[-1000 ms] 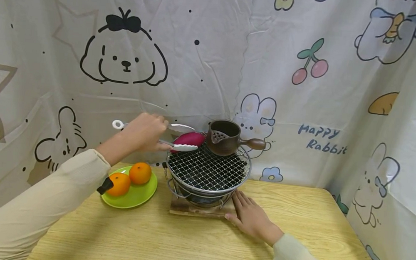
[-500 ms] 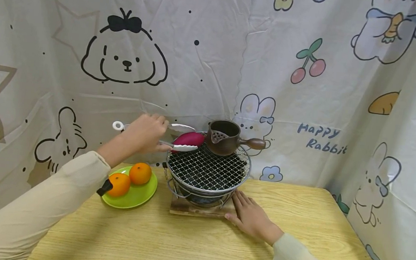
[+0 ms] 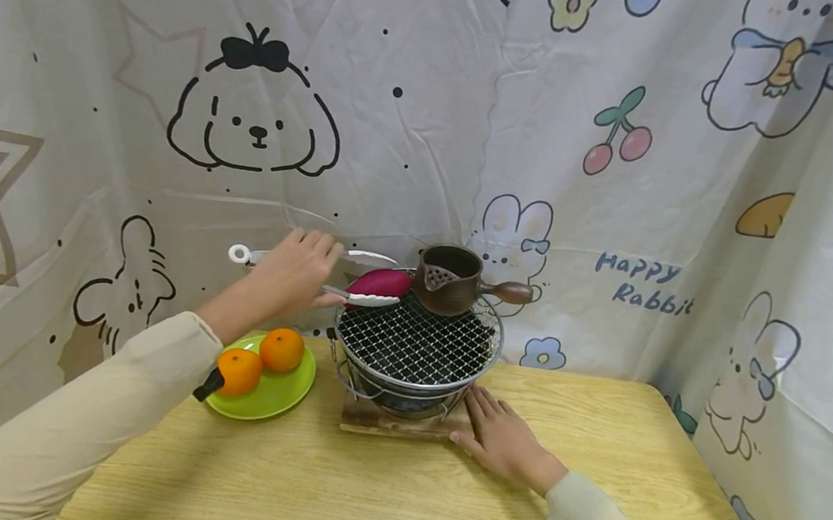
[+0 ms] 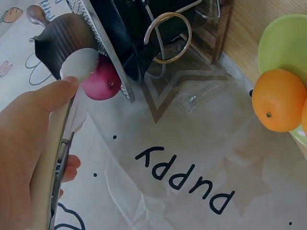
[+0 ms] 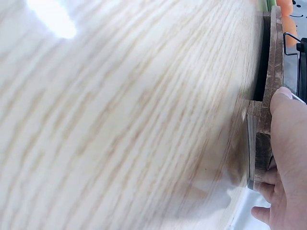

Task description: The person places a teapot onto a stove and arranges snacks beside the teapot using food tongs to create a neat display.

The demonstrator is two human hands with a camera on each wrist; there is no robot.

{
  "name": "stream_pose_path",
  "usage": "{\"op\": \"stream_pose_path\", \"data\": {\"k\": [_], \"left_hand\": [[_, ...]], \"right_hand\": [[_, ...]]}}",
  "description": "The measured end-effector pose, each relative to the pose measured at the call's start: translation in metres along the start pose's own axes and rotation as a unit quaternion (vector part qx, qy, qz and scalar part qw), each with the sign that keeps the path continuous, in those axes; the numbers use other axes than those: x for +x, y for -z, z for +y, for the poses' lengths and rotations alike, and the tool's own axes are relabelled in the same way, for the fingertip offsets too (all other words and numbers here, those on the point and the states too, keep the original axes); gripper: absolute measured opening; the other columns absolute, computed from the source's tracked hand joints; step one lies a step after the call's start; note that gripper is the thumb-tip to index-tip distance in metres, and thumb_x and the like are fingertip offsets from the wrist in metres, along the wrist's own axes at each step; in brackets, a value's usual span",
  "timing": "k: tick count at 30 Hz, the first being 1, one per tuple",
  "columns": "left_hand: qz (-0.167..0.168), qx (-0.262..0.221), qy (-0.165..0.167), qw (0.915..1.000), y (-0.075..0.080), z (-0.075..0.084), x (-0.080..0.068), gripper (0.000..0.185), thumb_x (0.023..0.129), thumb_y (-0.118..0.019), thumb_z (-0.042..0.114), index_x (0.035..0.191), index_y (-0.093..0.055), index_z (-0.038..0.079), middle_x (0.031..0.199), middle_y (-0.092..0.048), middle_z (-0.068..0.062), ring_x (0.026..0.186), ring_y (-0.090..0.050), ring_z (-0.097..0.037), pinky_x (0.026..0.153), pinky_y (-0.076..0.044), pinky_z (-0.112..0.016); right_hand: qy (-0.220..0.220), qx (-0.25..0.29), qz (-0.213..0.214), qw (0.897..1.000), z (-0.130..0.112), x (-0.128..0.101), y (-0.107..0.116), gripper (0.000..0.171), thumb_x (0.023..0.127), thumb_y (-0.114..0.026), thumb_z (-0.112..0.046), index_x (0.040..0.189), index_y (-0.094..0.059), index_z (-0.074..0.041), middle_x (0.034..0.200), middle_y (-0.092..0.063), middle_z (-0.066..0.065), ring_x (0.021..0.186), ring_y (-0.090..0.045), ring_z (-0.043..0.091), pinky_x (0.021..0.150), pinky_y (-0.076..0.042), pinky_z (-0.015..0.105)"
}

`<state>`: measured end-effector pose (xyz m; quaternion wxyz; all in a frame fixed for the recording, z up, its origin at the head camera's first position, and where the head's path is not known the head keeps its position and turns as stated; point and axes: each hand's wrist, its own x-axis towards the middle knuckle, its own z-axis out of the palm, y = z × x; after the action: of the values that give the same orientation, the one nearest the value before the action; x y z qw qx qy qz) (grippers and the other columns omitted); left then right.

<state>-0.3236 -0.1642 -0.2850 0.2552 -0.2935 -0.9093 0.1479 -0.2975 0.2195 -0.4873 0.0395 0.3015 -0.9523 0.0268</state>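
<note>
My left hand [image 3: 295, 269] grips a pair of tongs [image 3: 373, 300] with white scalloped tips and a white ring at the far end. Between the tips lies a purple-red sweet potato [image 3: 388, 281], at the back left of the round wire grill [image 3: 419, 344]. In the left wrist view, the rounded end of the sweet potato [image 4: 101, 80] shows beside the grill rim. My right hand [image 3: 508, 440] holds the right front corner of the wooden base [image 3: 400, 428] under the grill. In the right wrist view, its thumb lies over the base's edge [image 5: 274, 62], other fingers partly hidden behind it.
A brown clay pot [image 3: 451, 293] with a side handle sits at the back of the grill, right beside the sweet potato. Left of the grill, a green plate [image 3: 291, 390] bears two oranges [image 3: 282, 350]. A patterned curtain [image 3: 414, 126] stands close behind the table [image 3: 334, 486].
The head view has shifted slightly. Both hands, the tongs and the sweet potato keep nearly the same places.
</note>
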Motion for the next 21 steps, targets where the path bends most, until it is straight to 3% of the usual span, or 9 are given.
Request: {"op": "stream_pose_path", "data": {"k": [7, 21], "left_hand": [[0.016, -0.013, -0.001, 0.9998, -0.0018, 0.0041, -0.0008, 0.078, 0.09, -0.071, 0.056, 0.131, -0.055, -0.009, 0.12, -0.063, -0.025, 0.106, -0.061, -0.037, 0.093, -0.056, -0.047], [0.015, -0.015, 0.01, 0.9997, -0.0032, 0.002, -0.0065, 0.081, 0.089, -0.072, 0.056, 0.132, -0.055, -0.011, 0.122, -0.063, -0.025, 0.108, -0.061, -0.037, 0.096, -0.055, -0.046]], "right_hand": [[-0.002, 0.003, 0.002, 1.0, -0.0006, 0.0005, -0.0021, 0.078, 0.105, -0.044, -0.053, 0.154, -0.035, 0.008, 0.162, -0.031, 0.027, 0.148, -0.036, 0.045, 0.117, -0.037, 0.059], [-0.001, 0.008, 0.008, 1.0, -0.0014, -0.0019, 0.0, 0.079, 0.105, -0.046, -0.053, 0.153, -0.036, 0.008, 0.161, -0.032, 0.028, 0.147, -0.037, 0.046, 0.115, -0.038, 0.061]]}}
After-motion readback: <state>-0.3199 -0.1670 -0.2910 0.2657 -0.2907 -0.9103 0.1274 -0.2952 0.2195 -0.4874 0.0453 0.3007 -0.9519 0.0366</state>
